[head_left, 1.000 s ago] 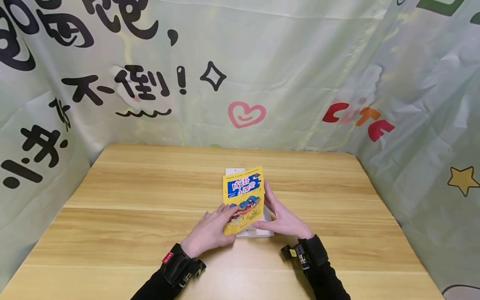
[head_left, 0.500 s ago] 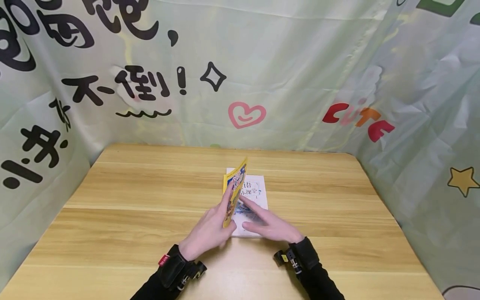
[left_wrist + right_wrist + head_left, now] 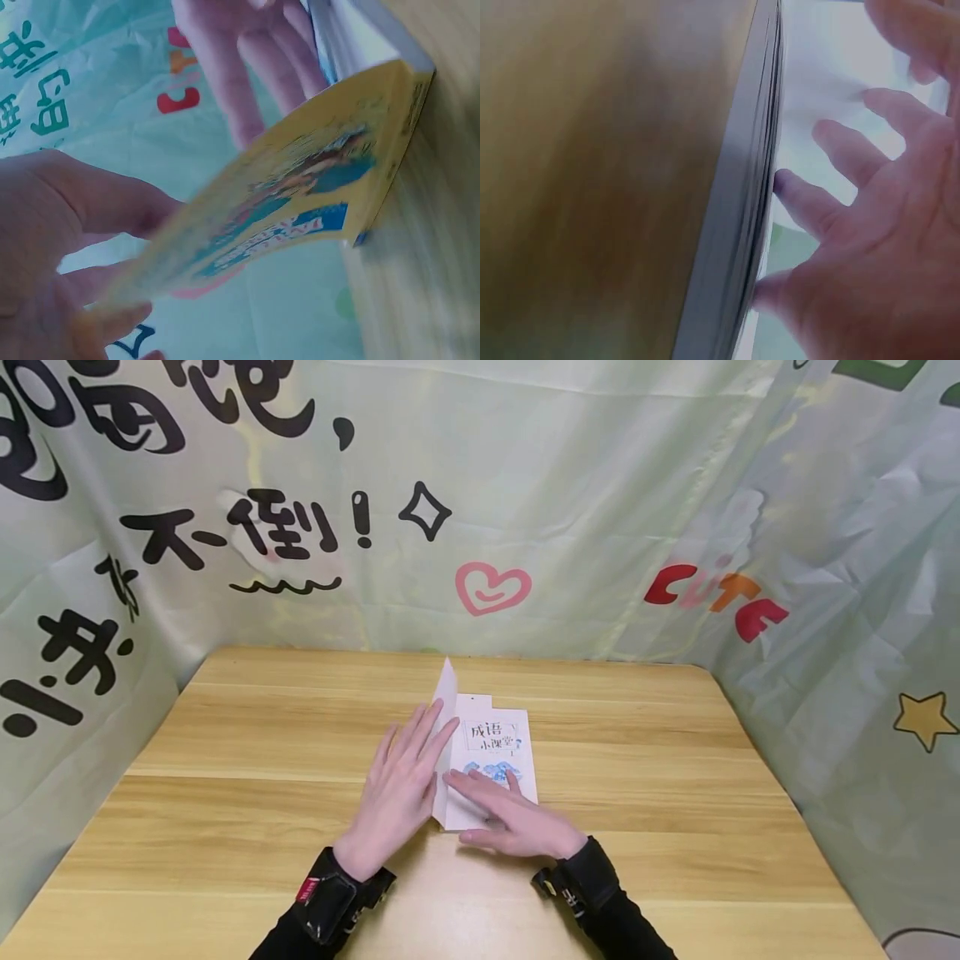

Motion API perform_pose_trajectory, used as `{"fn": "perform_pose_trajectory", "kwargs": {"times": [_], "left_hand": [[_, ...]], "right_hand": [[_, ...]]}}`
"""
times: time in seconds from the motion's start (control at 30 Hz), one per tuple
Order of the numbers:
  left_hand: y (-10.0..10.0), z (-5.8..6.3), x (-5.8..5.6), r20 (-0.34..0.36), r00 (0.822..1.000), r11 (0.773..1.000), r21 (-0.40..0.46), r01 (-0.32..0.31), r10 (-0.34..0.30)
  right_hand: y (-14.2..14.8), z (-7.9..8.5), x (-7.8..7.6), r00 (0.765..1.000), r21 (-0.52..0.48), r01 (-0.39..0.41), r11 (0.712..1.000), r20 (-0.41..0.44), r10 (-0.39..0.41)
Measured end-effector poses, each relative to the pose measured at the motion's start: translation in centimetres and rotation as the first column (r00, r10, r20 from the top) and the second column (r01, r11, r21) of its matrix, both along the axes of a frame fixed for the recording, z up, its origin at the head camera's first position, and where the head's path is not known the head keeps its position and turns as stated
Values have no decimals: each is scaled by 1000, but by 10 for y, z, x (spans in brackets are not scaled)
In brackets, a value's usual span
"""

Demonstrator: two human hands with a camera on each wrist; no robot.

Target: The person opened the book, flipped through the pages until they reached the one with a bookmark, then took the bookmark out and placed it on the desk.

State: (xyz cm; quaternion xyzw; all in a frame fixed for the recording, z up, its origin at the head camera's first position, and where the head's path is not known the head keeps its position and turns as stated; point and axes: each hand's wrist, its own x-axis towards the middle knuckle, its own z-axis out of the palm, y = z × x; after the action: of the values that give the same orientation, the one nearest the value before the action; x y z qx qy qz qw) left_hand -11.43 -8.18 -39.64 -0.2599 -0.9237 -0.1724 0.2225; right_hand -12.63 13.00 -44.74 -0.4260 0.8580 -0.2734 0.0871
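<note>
A paperback book with a yellow cover [image 3: 300, 180] lies on the table, its front cover raised almost upright. In the head view the cover's white inner side [image 3: 447, 689] shows at the left of the white title page [image 3: 495, 731], which has dark lettering and a blue drawing. My left hand [image 3: 397, 793] is against the cover's outer side, fingers extended along it and fingertips reaching its free edge. Over the lower title page my right hand [image 3: 517, 818] spreads its fingers, the fingertips close to the cover's fold. The right wrist view shows fingertips at the edge of the page block [image 3: 735, 172].
A small white piece [image 3: 474, 701] sticks out beyond the book's far edge. The wooden table [image 3: 300, 735] reaches back to a pale printed cloth [image 3: 585, 527] that hangs behind and along both sides.
The yellow front cover has swung up and leftward, baring the title page. My left hand has followed along its outer side with fingers straightening; my right hand has shifted left over the page.
</note>
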Motion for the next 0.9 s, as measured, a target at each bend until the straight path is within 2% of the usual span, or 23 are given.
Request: {"fn": "perform_pose_trajectory", "kwargs": {"times": [0.17,0.33,0.43,0.6,0.7,0.83,0.9], "left_hand": [[-6,-1,0,-12,999,994,-104,-33,32],[-9,-11,-3,76,997,993,-117,7,2],[-10,-18,-6,160,985,991,-103,81,-64],[-12,-31,-9,286,944,978,-80,192,-162],[-11,-37,-9,318,933,975,-81,206,-171],[-7,-40,-9,320,936,978,-96,184,-145],[-4,-41,-8,338,932,979,-106,174,-129]], "right_hand": [[-3,0,3,1000,49,-4,999,-13,5],[-2,0,3,1000,47,-21,999,14,20],[3,0,0,999,2,-12,1000,33,12],[14,-3,-8,996,-91,54,994,80,-47],[20,-4,-12,993,-115,56,992,113,-43],[29,-4,-15,988,-109,49,993,150,-32],[33,-4,-15,985,-92,56,994,167,-40]]}}
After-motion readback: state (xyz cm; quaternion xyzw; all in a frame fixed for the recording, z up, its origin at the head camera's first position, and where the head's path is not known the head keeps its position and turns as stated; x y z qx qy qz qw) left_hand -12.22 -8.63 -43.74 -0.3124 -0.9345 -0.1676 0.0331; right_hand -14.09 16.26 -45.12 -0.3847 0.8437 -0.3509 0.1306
